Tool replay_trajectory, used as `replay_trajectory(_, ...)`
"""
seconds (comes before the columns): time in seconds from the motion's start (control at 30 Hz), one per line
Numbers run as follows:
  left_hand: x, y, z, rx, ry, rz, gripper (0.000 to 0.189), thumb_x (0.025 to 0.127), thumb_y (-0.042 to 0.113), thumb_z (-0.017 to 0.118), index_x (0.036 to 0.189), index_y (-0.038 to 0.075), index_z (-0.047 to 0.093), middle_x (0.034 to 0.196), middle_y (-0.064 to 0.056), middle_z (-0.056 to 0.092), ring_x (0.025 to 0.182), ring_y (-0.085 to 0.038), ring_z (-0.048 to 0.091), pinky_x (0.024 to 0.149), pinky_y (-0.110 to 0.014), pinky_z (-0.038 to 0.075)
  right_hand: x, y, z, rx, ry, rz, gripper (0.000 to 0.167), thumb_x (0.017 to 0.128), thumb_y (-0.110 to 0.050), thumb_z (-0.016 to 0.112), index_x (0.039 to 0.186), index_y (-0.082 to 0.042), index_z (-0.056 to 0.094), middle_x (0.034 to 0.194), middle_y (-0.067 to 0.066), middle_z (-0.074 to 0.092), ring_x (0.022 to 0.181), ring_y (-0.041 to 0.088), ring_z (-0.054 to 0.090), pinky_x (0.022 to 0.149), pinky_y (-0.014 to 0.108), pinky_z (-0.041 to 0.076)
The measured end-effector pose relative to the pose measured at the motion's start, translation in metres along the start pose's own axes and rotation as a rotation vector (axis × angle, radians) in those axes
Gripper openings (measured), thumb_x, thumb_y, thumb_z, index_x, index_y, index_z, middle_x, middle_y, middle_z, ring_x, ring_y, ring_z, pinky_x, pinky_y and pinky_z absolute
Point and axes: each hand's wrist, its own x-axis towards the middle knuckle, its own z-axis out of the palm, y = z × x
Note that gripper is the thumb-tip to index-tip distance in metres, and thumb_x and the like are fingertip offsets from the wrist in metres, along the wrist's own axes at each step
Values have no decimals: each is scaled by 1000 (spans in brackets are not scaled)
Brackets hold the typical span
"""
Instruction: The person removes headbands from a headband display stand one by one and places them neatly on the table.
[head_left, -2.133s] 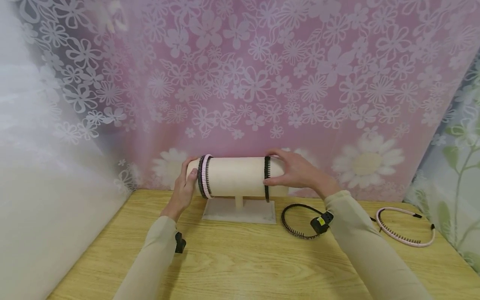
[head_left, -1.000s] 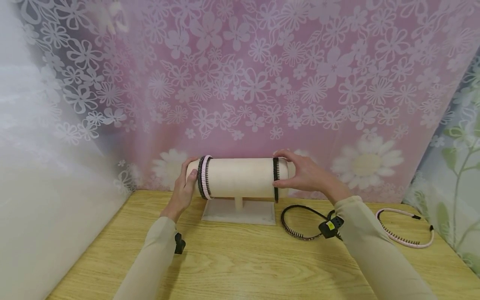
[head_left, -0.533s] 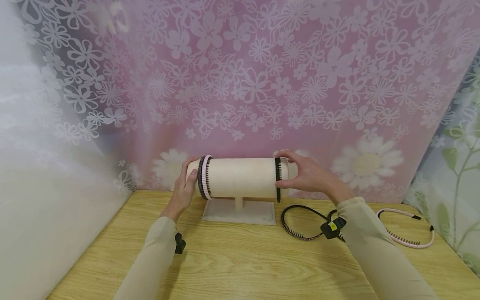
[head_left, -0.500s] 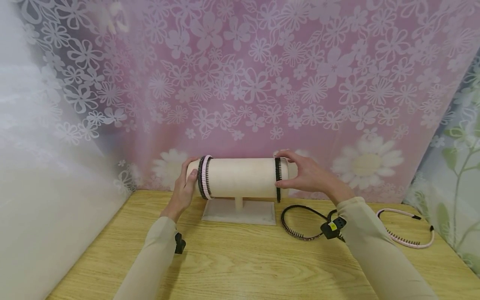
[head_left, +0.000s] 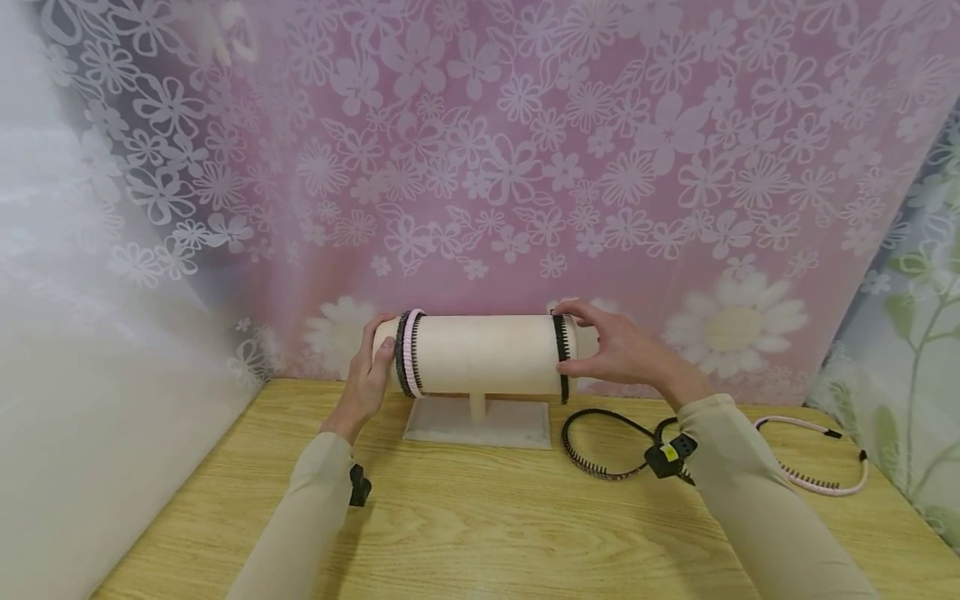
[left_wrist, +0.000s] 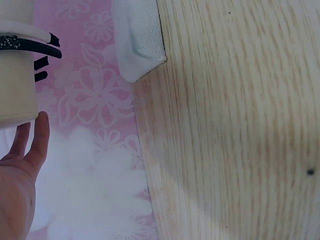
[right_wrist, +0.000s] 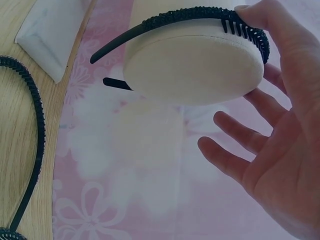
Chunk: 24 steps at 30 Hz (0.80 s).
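A cream padded headband stand (head_left: 483, 354), a horizontal cylinder on a post and flat base, stands at the back of the table. My left hand (head_left: 366, 379) holds its left end, thumb in front. Beside those fingers, a dark sparkly headband (head_left: 401, 354) and a pink headband (head_left: 409, 354) sit round the cylinder. My right hand (head_left: 618, 346) pinches a black toothed headband (head_left: 562, 358) near the cylinder's right end, thumb in front and fingers over the top. In the right wrist view this headband (right_wrist: 192, 15) is beaded, with its two tips sticking out past the cylinder.
A dark headband (head_left: 592, 471) lies on the wooden table (head_left: 480, 533) right of the stand's base (head_left: 450, 425). Another black headband (head_left: 660, 427) is partly hidden by my right wrist camera. Farther right lies a pink headband (head_left: 825, 489). A flowered pink curtain (head_left: 480, 167) hangs behind.
My right hand has slid the black headband rightward along the cylinder to near its end, and it now leans slightly. My left hand has stayed in place.
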Motion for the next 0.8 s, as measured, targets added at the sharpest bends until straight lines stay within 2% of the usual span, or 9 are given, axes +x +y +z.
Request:
replay_trajectory(0.2,0,0,0,-5,-6,2,48,110,45,33,155,30,32,146,-12,55,122,-36,59,103,-59,44,-2,2,0,22,-2,-1,77,87,-36,80,152,-28,40,152,17,52,138,40,50,95,58,50)
replay_trajectory(0.5,1,-2,1,-21,-2,30,48,110,44,33,155,29,34,150,-8,54,127,-33,58,105,-58,43,-4,6,1,79,-9,7,77,87,-28,77,155,-27,39,159,14,45,142,40,47,107,59,46)
replay_trajectory(0.8,0,-2,0,-21,-18,33,48,110,43,33,157,32,32,147,-10,56,122,-34,60,102,-59,45,-15,10,4,231,-15,4,77,94,-26,74,160,-24,36,163,17,37,134,43,55,101,54,53)
